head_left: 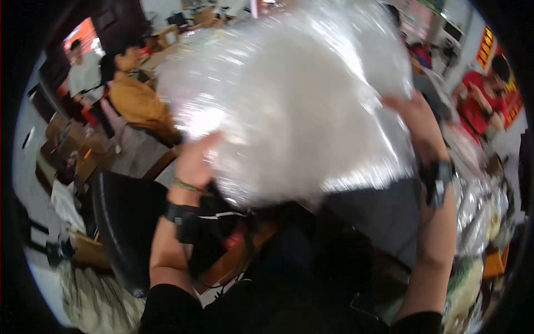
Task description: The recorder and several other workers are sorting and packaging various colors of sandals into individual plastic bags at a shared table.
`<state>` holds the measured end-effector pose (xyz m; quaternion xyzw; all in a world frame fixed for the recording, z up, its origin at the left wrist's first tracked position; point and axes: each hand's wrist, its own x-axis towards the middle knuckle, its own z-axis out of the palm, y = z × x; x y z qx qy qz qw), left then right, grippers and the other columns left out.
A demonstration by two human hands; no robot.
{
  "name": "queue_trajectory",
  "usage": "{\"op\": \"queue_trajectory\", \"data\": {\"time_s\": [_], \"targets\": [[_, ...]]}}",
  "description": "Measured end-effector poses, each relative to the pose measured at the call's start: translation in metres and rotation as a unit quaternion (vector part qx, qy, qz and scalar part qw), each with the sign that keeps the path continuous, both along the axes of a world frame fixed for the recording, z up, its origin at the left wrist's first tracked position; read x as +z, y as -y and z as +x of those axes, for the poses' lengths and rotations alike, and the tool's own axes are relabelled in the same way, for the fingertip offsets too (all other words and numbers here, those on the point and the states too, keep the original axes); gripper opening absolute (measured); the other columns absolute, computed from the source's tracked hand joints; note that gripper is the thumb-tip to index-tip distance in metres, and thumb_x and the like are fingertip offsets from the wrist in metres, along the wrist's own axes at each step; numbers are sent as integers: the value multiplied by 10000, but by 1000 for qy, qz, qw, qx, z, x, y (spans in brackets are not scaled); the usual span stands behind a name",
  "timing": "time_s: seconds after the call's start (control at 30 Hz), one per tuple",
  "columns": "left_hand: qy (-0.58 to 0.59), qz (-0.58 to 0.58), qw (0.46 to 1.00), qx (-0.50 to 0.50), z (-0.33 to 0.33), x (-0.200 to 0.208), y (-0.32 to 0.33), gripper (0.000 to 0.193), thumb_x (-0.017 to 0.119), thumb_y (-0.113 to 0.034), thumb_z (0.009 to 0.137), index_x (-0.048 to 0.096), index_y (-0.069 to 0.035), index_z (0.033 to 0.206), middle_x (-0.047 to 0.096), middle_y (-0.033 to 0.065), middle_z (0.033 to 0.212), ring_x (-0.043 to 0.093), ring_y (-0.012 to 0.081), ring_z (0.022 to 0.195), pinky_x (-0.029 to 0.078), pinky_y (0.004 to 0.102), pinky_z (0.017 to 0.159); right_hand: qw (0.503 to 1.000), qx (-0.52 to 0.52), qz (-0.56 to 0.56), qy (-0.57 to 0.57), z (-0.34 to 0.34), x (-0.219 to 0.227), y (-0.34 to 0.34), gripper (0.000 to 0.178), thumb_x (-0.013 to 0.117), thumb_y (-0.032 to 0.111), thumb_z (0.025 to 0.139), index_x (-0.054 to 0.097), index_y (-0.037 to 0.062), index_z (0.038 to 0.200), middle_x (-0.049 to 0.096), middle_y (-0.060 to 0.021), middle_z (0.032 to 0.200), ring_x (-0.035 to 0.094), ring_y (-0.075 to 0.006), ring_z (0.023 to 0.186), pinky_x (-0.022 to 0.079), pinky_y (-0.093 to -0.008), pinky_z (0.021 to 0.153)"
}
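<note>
A large, shiny clear plastic bag (300,111) with a whitish, hazy middle fills the centre of the view, raised in front of me. My left hand (196,160) grips its lower left edge, the fingers partly lost in glare and motion blur. At the right edge, my right hand (413,119) is closed on the same bag, its fingertips against the film. What the bag contains, if anything, cannot be made out. Black bands circle both my wrists, and a thin bracelet (190,185) sits above the left one.
A black chair (125,222) stands close at my left. Cardboard boxes (89,158) lie beyond it. A person in mustard clothing (139,103) sits at the far left; another in red (475,103) is at the far right. Clear plastic packages (478,214) are piled at my right.
</note>
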<state>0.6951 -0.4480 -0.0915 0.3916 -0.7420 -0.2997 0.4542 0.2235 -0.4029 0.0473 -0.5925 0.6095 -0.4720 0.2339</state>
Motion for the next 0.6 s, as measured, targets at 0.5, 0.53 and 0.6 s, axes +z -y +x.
{"op": "queue_trajectory", "data": {"time_s": [0.5, 0.53, 0.6], "targets": [[-412, 152, 898, -1, 127, 165, -23, 293, 639, -73, 908, 590, 60, 1164, 671, 143, 1128, 688, 241, 970, 577, 374, 868, 970, 216, -105, 41, 165, 77, 101, 474, 700, 275, 885, 607, -71, 1196, 675, -168, 1082, 680, -236, 922, 563, -337, 800], [-411, 141, 900, 16, 144, 171, -26, 293, 639, -73, 908, 590, 60, 1164, 671, 143, 1128, 688, 241, 970, 577, 374, 868, 970, 219, -90, 63, 183, 81, 91, 534, 705, 288, 877, 575, -113, 1207, 665, -206, 1072, 672, -284, 920, 548, -349, 818], [-366, 111, 924, 1, 170, 181, -29, 239, 643, -78, 910, 630, 42, 1117, 696, 127, 1077, 701, 209, 930, 590, 338, 833, 965, 245, -56, 71, 204, 90, 78, 536, 698, 271, 874, 561, -116, 1220, 662, -205, 1088, 680, -271, 898, 563, -347, 808]]}}
